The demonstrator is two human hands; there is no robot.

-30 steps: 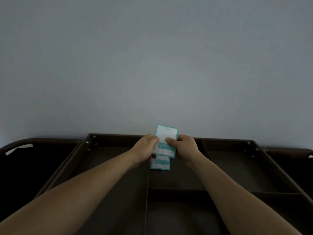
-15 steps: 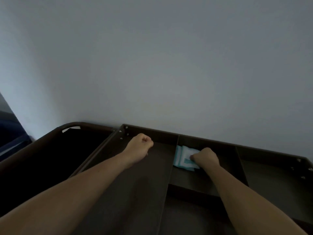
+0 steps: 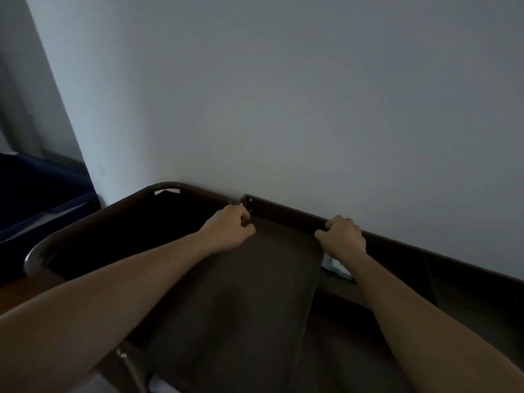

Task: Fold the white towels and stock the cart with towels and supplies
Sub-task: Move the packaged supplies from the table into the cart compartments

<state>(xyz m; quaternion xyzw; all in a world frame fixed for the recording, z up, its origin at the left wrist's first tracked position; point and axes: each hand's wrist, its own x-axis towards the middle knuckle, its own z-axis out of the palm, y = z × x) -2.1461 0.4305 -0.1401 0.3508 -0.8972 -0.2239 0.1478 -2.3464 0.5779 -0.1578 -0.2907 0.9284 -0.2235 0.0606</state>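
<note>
The dark brown cart's top tray [image 3: 286,212] is split into compartments and stands against a grey wall. My right hand [image 3: 343,236] grips the tray's back rim, fingers curled over its edge. At the tray's back left corner, my left hand [image 3: 229,231] is curled on the left wall. Teal-and-white supply packets [image 3: 336,268] lie in the middle back compartment, partly hidden by my right wrist. No towels are in view.
A dark bag [image 3: 127,231] hangs open on the cart's left end inside a rounded frame [image 3: 170,185]. A metal bar [image 3: 31,256] curves at its near left. A dark blue object [image 3: 37,199] sits at far left by the wall corner.
My right hand let go of the teal packets in the compartment and moved up to the tray's back rim. My left hand moved to the tray's back left corner. The view swung left.
</note>
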